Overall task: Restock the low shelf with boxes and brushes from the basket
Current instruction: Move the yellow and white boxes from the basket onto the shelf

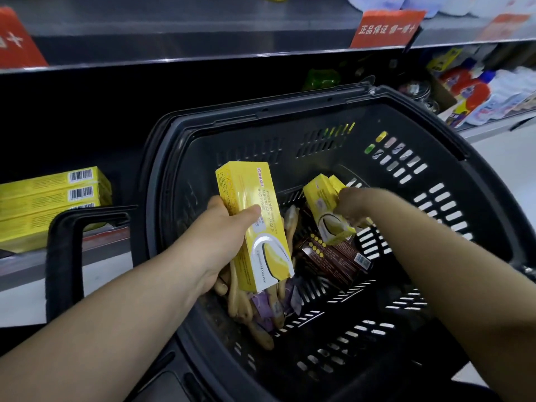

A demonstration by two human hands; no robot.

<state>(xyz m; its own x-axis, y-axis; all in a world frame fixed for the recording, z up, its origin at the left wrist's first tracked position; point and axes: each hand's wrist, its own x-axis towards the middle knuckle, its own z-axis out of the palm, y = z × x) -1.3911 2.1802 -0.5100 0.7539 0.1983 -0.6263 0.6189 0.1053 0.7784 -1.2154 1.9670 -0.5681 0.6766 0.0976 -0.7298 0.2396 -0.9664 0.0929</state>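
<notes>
A black plastic basket (452, 175) stands in front of the low shelf (26, 265). My left hand (223, 236) grips a long yellow box (255, 224) and holds it upright over the basket's left half. My right hand (351, 207) reaches deeper in and grips two more yellow boxes (324, 207), tilted. Under them lie brown boxes (333, 256) and several tan wooden-handled brushes (240, 297) with purple labels. Three yellow boxes (49, 198) lie stacked on the low shelf at the left.
The basket's black handle (66, 256) stands up at the left, between me and the shelf. An upper shelf edge with a red price sign (385, 27) runs overhead. Bottles and pouches (475, 94) fill the shelf at the far right.
</notes>
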